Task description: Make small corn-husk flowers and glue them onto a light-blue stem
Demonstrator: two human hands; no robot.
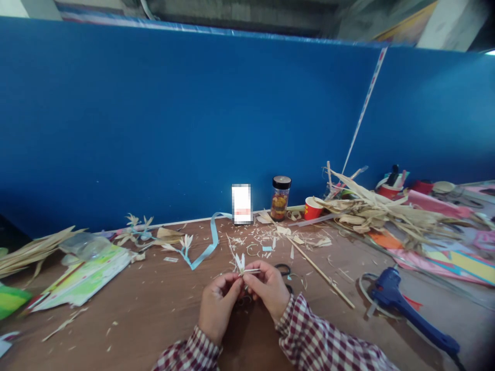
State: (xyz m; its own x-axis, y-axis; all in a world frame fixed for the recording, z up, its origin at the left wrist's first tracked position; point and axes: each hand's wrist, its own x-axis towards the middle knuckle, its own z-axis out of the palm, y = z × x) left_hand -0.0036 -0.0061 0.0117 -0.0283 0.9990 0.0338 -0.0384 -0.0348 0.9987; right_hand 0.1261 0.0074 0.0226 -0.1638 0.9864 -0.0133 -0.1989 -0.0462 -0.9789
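A small pale flower of dried husk strips (240,262) stands between my two hands, its petals pointing up. My left hand (219,304) pinches its base between thumb and fingers. From the other side my right hand (268,288) meets it, thumb and fingertips pressed on the same piece, with a thin pale strip sticking out to the right. Dark scissors (284,270) lie on the table, partly hidden behind my right hand. Beyond my left hand rests a finished-looking husk flower (186,246) joined to a light blue ribbon (211,246).
Husk scraps litter the brown table (154,309). A blue glue gun (406,304) and thin stick (320,273) lie right. Behind stand a phone-like white screen (242,201), a lidded jar (280,200) and a red cup (312,208). Dried husks (379,206) pile up before the blue partition (193,113).
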